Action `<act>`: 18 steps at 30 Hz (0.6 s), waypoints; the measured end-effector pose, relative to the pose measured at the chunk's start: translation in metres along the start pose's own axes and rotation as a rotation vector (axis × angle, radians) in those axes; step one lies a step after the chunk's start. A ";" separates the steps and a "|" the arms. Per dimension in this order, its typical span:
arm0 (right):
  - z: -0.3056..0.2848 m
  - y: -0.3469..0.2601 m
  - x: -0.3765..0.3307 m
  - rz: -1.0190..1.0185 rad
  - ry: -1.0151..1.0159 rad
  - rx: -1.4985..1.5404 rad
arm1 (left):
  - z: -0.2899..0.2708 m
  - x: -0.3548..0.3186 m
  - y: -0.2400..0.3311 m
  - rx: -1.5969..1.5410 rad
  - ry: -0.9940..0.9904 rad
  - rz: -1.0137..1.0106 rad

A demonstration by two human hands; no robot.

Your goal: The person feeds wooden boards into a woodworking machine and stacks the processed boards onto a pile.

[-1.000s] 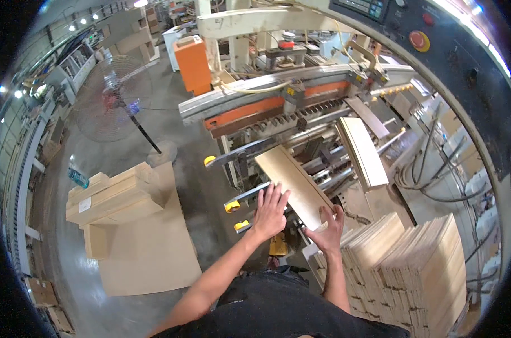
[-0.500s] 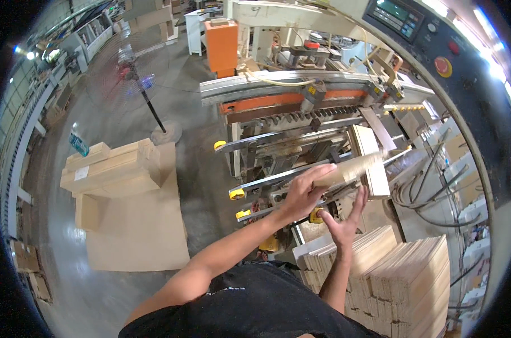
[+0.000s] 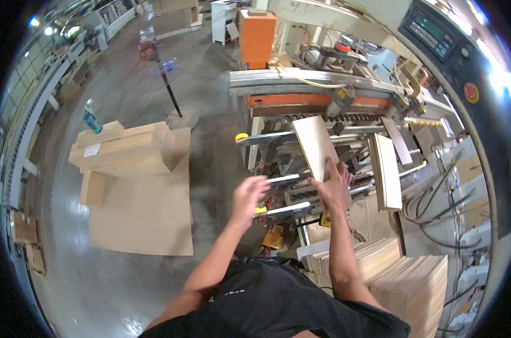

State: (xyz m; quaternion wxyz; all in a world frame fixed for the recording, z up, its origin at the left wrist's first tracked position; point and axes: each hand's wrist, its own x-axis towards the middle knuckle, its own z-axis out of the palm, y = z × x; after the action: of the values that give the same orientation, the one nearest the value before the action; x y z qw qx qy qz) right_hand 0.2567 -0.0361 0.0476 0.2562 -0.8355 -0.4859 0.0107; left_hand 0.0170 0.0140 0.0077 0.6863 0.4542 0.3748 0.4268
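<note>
two hands are up over the machine's infeed. the right hand [image 3: 335,188] lies flat, fingers spread, against the lower end of a pale wooden panel [image 3: 316,145], pressing it rather than gripping it; the panel leans tilted on the machine's steel rails [image 3: 278,181], its upper edge reaching toward the orange-fronted drilling machine [image 3: 300,101]. the left hand [image 3: 247,197] hangs free just left of the panel, fingers loosely open and a little blurred, holding nothing, and sits above the near rail with yellow end caps [image 3: 242,137]. a second panel [image 3: 386,172] stands on edge to the right of the first, apart from both hands, with a darker strip [image 3: 395,139] behind it. low right, stacks of cut panels [image 3: 402,276] crowd close against the person's right side, so room on that flank is tight. to the left the concrete floor [image 3: 125,293] opens wide; a large flat board [image 3: 148,208] lies there with thicker boards piled on it [image 3: 120,149], well apart from the hands. a standing fan [image 3: 162,67] is farther back, and a control panel [image 3: 436,34] fills the upper right edge
</note>
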 end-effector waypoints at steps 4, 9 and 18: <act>0.003 0.013 0.024 0.098 -0.042 -0.110 | -0.100 -0.037 -0.024 -0.034 0.346 -0.106; 0.008 0.025 0.045 -0.035 0.080 -0.364 | -0.215 -0.078 -0.111 -0.022 0.748 -0.294; 0.052 0.020 0.072 0.041 -0.025 -0.407 | -0.204 -0.066 -0.216 -0.016 0.547 -0.646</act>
State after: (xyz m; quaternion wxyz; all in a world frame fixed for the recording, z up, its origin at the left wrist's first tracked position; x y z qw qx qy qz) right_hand 0.2967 0.0371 0.0104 0.0757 -0.8796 -0.4642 -0.0721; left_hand -0.1373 -0.0332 -0.2502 0.6635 0.1783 0.6629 0.2976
